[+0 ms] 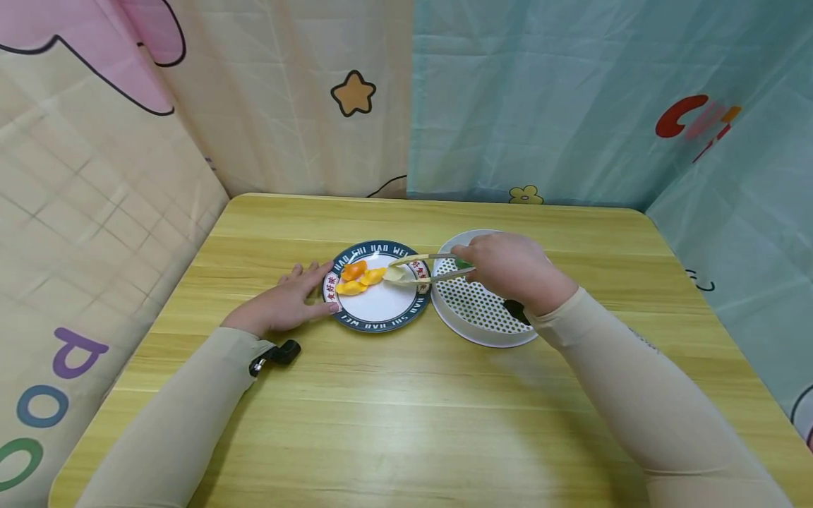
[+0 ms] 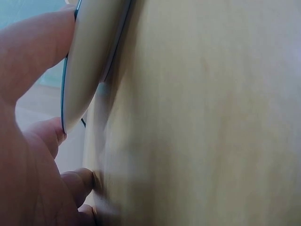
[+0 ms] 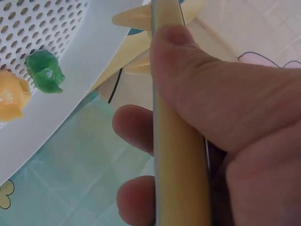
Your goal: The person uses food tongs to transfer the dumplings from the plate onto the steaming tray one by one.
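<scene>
My right hand point(image 1: 517, 271) holds a pair of tongs point(image 1: 438, 280) with yellow, metal-edged arms, reaching left from above the colander. Their tips are around a pale dumpling-shaped piece point(image 1: 396, 274) at the plate's right side; whether it touches the plate I cannot tell. On the white plate with a dark blue lettered rim point(image 1: 375, 327) lie an orange piece point(image 1: 353, 270) and yellow pieces point(image 1: 351, 288). My left hand point(image 1: 286, 300) touches the plate's left rim, thumb and forefinger spread along it. In the right wrist view, the thumb presses the tongs' arm.
A white colander point(image 1: 485, 337) with a perforated base stands right of the plate. Inside it, a green piece point(image 3: 44, 70) and a light orange piece point(image 3: 11, 96) show in the right wrist view. The wooden table point(image 1: 381, 423) meets patterned curtains point(image 1: 286, 106) behind.
</scene>
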Demonstrator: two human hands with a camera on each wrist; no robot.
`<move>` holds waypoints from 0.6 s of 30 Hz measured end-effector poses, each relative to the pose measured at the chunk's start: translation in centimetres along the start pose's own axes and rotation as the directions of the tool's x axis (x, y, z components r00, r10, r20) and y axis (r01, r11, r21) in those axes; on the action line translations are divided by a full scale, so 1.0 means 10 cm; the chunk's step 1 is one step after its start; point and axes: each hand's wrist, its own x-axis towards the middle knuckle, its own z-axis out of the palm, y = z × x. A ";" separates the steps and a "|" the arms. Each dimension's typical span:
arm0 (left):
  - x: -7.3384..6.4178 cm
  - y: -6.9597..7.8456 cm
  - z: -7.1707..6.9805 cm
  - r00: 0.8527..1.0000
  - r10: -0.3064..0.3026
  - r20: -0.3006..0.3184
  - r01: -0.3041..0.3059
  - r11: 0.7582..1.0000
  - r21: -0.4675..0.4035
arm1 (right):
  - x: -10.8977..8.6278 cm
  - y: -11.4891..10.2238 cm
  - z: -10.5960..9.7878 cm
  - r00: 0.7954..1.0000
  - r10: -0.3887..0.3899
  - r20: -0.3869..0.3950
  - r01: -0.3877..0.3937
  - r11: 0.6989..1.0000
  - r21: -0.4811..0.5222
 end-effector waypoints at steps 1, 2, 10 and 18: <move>0.00 -0.01 0.00 1.000 0.000 0.000 0.000 1.000 0.003 | 0.00 0.00 0.00 1.000 -0.006 -0.010 0.006 1.000 -0.003; 0.01 -0.01 0.00 1.000 0.001 0.000 -0.001 1.000 0.005 | 0.00 0.00 0.01 1.000 -0.012 -0.020 0.012 1.000 -0.007; 0.02 0.00 0.00 1.000 0.001 0.004 -0.001 1.000 0.006 | -0.06 0.02 -0.01 0.999 0.011 -0.032 -0.011 1.000 0.008; 0.01 0.00 0.00 1.000 -0.004 0.001 0.004 1.000 -0.001 | -0.29 0.19 -0.08 0.999 0.033 -0.040 -0.028 0.990 0.136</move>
